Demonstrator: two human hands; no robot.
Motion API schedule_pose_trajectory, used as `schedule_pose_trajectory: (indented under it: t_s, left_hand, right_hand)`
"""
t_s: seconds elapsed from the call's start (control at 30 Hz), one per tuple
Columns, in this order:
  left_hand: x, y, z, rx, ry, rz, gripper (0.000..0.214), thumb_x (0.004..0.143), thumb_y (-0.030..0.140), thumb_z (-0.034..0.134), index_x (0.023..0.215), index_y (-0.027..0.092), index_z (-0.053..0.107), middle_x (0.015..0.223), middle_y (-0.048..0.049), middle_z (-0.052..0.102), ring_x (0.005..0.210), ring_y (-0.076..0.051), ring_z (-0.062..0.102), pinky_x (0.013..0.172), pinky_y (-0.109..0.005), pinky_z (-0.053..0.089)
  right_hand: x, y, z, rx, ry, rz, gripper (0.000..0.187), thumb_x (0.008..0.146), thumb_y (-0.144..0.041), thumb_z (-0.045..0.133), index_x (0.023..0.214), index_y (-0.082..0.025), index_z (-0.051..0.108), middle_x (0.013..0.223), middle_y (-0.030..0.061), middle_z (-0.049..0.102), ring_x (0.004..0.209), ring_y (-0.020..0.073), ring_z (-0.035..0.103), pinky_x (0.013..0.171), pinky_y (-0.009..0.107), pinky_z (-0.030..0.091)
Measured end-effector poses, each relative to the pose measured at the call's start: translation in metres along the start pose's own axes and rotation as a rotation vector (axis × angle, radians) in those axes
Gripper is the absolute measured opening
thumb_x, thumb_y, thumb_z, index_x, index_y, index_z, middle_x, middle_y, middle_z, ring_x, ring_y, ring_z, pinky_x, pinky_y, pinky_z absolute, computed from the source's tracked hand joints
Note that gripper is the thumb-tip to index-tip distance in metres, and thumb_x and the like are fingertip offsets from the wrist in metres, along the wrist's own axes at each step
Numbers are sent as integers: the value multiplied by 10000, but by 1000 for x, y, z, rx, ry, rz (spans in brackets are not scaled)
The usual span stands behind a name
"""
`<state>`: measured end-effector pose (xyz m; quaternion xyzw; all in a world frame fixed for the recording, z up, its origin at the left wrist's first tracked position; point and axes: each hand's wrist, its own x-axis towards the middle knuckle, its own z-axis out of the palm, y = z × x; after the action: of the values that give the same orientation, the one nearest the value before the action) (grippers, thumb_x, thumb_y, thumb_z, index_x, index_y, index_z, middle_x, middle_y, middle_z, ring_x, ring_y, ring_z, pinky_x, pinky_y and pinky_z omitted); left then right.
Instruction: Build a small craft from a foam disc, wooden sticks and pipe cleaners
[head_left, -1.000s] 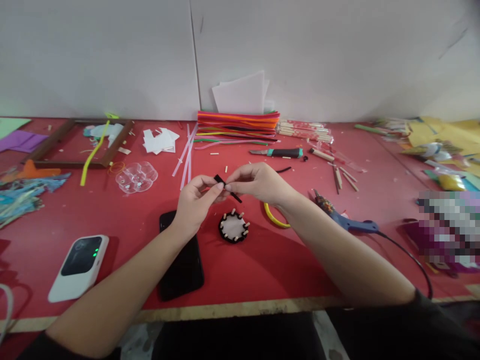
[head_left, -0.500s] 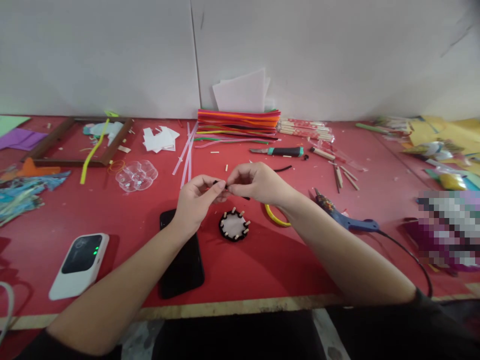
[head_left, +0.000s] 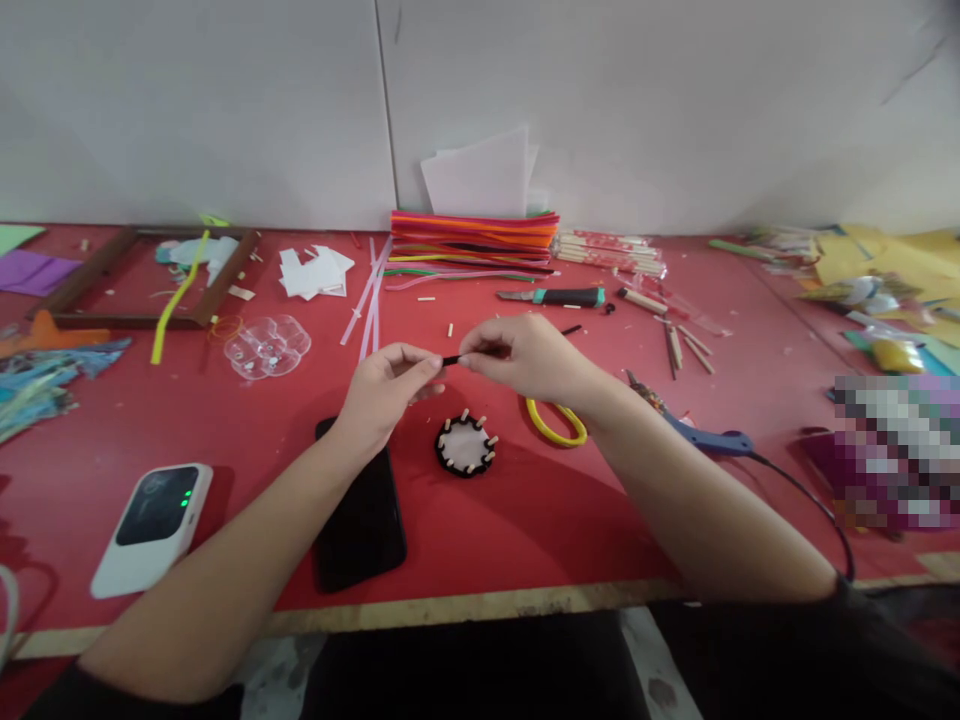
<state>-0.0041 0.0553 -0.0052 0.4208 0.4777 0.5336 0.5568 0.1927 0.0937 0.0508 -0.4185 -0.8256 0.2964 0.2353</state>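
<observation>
Both of my hands hover over the red table point(head_left: 570, 510) and pinch one short black strip point(head_left: 450, 360) between them. My left hand point(head_left: 386, 385) grips its left end with thumb and forefinger, my right hand point(head_left: 525, 355) grips its right end. Just below them lies a small round black-rimmed disc point(head_left: 466, 445) with several short wooden pegs standing around its edge. A yellow loop point(head_left: 556, 424) lies under my right wrist. A black phone point(head_left: 361, 515) lies beneath my left forearm.
A blue glue gun point(head_left: 701, 432) with a black cord lies right of my right arm. Behind are a utility knife point(head_left: 555, 296), a stack of coloured foam sheets point(head_left: 474, 240), wooden sticks point(head_left: 679, 345), a clear plastic flower tray point(head_left: 268, 348) and a wooden frame point(head_left: 127, 280). A white device point(head_left: 154, 528) sits front left.
The black strip, tilted and sticking out a second ago, is now drawn level between my fingertips, with only a short piece showing. Both hands have shifted slightly up and apart.
</observation>
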Motion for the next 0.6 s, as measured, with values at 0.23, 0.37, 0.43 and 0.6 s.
schedule_pose_trajectory:
  t_s: [0.23, 0.37, 0.43, 0.6]
  left_hand:
    - [-6, 5, -3, 643, -103, 389, 190, 852, 328, 729, 1000, 242, 810, 942, -62, 786, 862, -212, 720, 786, -294, 550]
    - [-9, 6, -1, 680, -109, 448, 126, 843, 355, 750, 885, 274, 837, 841, -51, 785, 803, -225, 702, 743, -295, 507]
    - [-9, 7, -1, 675, -84, 414, 101, 823, 348, 766, 824, 274, 835, 791, -43, 779, 744, -215, 681, 692, -287, 490]
    - [-7, 10, -1, 407, -32, 107, 172, 735, 389, 852, 752, 221, 815, 732, -42, 769, 644, -167, 639, 635, -268, 500]
  right_hand:
    - [-2, -3, -4, -377, -178, -142, 215, 942, -168, 558, 980, -170, 769, 985, 84, 777, 886, 209, 660, 777, 305, 413]
    - [-3, -6, 0, -418, -177, -142, 223, 962, -187, 541, 989, -179, 763, 977, 83, 769, 886, 218, 652, 763, 315, 406]
    - [-3, -7, 1, -395, -168, -158, 210, 959, -193, 552, 979, -179, 761, 966, 78, 769, 891, 215, 659, 778, 315, 417]
    - [-7, -4, -19, -356, 67, -61, 353, 939, -371, 619, 1230, -183, 686, 1122, 101, 755, 949, 239, 676, 817, 330, 448]
